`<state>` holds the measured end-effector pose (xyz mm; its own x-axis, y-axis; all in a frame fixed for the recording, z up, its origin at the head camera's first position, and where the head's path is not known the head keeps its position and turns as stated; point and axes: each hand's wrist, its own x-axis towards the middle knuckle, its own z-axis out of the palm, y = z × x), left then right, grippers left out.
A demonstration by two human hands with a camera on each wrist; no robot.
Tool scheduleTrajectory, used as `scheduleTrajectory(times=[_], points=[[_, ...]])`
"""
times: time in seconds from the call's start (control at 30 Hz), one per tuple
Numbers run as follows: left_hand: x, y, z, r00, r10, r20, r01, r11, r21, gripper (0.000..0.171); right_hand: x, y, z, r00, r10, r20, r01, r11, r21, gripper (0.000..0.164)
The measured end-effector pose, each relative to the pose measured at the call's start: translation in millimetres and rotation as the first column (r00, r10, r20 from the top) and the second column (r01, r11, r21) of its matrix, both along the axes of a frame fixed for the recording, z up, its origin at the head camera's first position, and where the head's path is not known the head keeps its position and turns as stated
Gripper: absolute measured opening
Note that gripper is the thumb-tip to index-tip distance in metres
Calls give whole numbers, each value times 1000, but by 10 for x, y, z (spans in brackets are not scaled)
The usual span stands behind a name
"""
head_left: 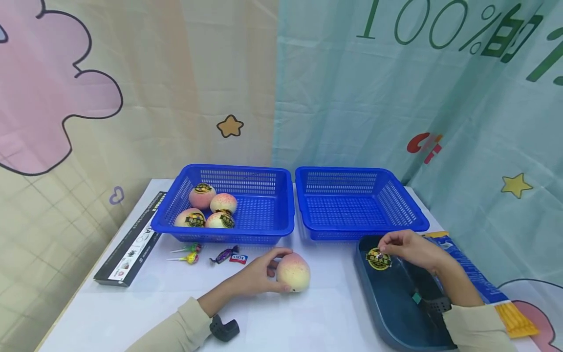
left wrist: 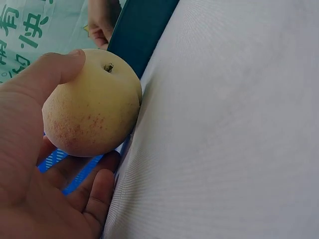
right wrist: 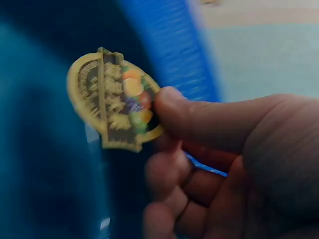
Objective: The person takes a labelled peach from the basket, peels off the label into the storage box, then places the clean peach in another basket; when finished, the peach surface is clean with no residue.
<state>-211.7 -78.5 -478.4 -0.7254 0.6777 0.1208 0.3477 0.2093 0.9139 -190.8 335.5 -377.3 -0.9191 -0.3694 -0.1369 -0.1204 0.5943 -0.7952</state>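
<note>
My left hand (head_left: 252,275) grips a yellow-and-pink peach (head_left: 294,273) at the middle of the white table, thumb on the near side and fingers on the far side. In the left wrist view the stem end of this peach (left wrist: 92,109) shows, with no label on the visible skin. Between thumb and fingers, my right hand (head_left: 410,249) pinches a black-and-gold fruit sticker (head_left: 377,260) over the far end of a dark teal tray (head_left: 374,303). The right wrist view shows the face of the sticker (right wrist: 112,99), with coloured fruit printed on it.
A blue basket (head_left: 259,227) at the back left holds several peaches (head_left: 202,196) with similar stickers. Beside it stands another blue basket (head_left: 365,227). Lollipops (head_left: 190,258) and wrapped candies (head_left: 225,254) lie before the left basket. A black box (head_left: 132,244) lies far left, a blue-yellow packet (head_left: 475,278) far right.
</note>
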Motion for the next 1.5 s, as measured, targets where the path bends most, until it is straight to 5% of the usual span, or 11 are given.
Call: scheduleTrajectory(times=[0.13, 0.37, 0.5, 0.93, 1.2, 1.3, 1.4, 1.5], points=[[-11, -16, -19, 1000, -8, -5, 8, 1000, 3, 81, -115, 137, -306, 999, 22, 29, -24, 996, 83, 12], [-9, -17, -13, 1000, 0, 10, 0, 1000, 1, 81, -215, 0, -589, 978, 41, -207, 9, 972, 236, 13], [-13, -9, -19, 1000, -1, 11, 1, 1000, 8, 80, -212, -26, -666, 969, 0, -248, 74, 954, 291, 15], [-12, -10, -12, 1000, -4, 24, 4, 1000, 13, 79, -194, -95, -681, 967, -50, -248, 142, 918, 370, 13], [0, -23, 1, 1000, -1, 27, 1, 1000, 7, 80, -184, -66, -631, 958, -130, -257, 242, 846, 475, 31], [2, -28, 6, 999, 7, 32, -7, 1000, -1, 80, -162, -25, -534, 965, -132, -226, 223, 866, 447, 37], [0, -22, 11, 999, 11, 31, -11, 1000, -11, 80, -114, 56, -331, 970, -107, -220, 178, 926, 332, 34], [-1, -13, 15, 1000, 11, 24, -10, 1000, -14, 81, -77, 193, -94, 946, -96, -310, 154, 973, 169, 24]])
